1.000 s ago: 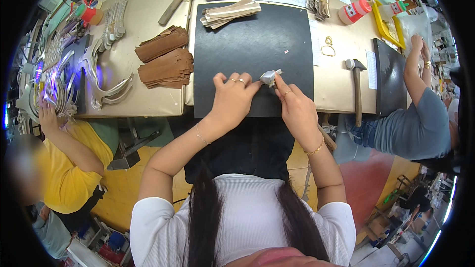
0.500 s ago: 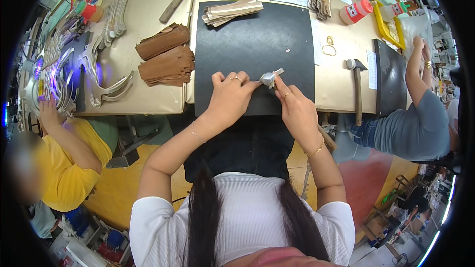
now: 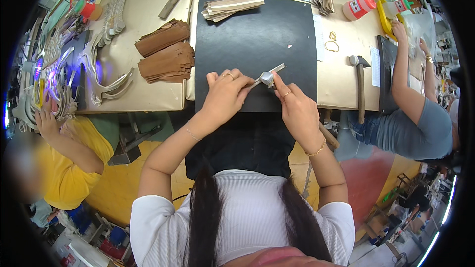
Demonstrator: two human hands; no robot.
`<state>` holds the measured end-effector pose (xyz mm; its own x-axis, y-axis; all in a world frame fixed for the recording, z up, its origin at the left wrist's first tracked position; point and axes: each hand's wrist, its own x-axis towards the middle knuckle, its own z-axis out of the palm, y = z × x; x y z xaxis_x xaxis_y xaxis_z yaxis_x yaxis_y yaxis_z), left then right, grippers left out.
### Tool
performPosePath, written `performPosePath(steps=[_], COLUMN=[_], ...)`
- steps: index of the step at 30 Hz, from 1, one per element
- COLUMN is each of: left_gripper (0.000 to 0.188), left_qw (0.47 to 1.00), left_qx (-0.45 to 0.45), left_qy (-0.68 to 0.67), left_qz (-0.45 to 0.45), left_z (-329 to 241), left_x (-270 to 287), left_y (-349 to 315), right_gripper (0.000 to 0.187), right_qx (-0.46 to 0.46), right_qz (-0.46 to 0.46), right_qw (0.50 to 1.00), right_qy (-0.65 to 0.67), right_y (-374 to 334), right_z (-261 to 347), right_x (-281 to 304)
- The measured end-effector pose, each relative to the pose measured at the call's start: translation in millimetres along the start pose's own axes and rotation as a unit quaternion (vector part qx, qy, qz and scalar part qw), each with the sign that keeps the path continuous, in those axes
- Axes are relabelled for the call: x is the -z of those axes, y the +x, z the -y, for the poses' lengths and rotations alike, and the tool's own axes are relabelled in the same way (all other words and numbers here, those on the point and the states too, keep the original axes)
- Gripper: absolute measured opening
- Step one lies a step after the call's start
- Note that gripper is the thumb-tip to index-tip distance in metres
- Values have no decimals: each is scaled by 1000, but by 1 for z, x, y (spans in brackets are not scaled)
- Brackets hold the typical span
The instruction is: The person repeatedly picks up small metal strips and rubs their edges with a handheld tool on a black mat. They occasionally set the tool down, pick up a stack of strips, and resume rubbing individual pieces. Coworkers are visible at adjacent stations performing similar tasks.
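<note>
My right hand (image 3: 301, 111) is closed around a hammer, its index finger stretched along toward the head. The metal hammer head (image 3: 267, 78) rests on a narrow pale strip (image 3: 280, 67) over the black mat (image 3: 247, 44). The wooden handle (image 3: 329, 136) shows past my right wrist, beyond the table's front edge. My left hand (image 3: 226, 91) pinches the strip's near left end between thumb and fingers. The strip's middle is hidden under the hammer head, and I cannot make out its material. At the mat's far edge lies a stack of pale strips (image 3: 232, 6).
Two brown stacks of strips (image 3: 166, 52) lie left of the mat, a hammer (image 3: 173, 1) behind them. Right of it are rubber bands (image 3: 332, 43), another hammer (image 3: 360, 84) and a red-capped bottle (image 3: 359, 7). Co-workers sit at left, near curved metal frames (image 3: 94, 76), and right.
My left fingers have drawn slightly left, so more of the strip shows between them and the hammer head. The right co-worker's arm has reached out toward the yellow tray.
</note>
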<state>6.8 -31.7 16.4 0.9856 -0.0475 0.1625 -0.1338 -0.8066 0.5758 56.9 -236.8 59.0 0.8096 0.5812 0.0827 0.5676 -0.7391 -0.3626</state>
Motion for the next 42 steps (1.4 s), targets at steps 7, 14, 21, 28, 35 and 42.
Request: performPosePath(steps=[7, 14, 21, 28, 35, 42], left_gripper=[17, 17, 19, 13, 10, 11], left_qw=[987, 998, 992, 999, 991, 989], left_qx=[-77, -40, -61, -27, -89, -102], left_qy=[141, 40, 107, 18, 92, 89], left_qz=[-26, -23, -29, -23, -28, -61], left_z=[-6, 2, -3, 6, 4, 6], left_x=[-2, 1, 0, 7, 7, 0], left_y=[-6, -6, -14, -11, -14, -9], right_gripper=[48, 46, 48, 48, 46, 48], right_qx=[34, -4, 37, 25, 57, 39], right_qz=[-81, 43, -44, 47, -51, 2], right_qw=[992, 999, 995, 999, 994, 999], right_qy=[85, -6, 78, -3, 79, 25], right_y=[2, 1, 3, 1, 7, 5], right_z=[4, 4, 11, 7, 16, 6], right_x=[3, 3, 7, 6, 8, 6])
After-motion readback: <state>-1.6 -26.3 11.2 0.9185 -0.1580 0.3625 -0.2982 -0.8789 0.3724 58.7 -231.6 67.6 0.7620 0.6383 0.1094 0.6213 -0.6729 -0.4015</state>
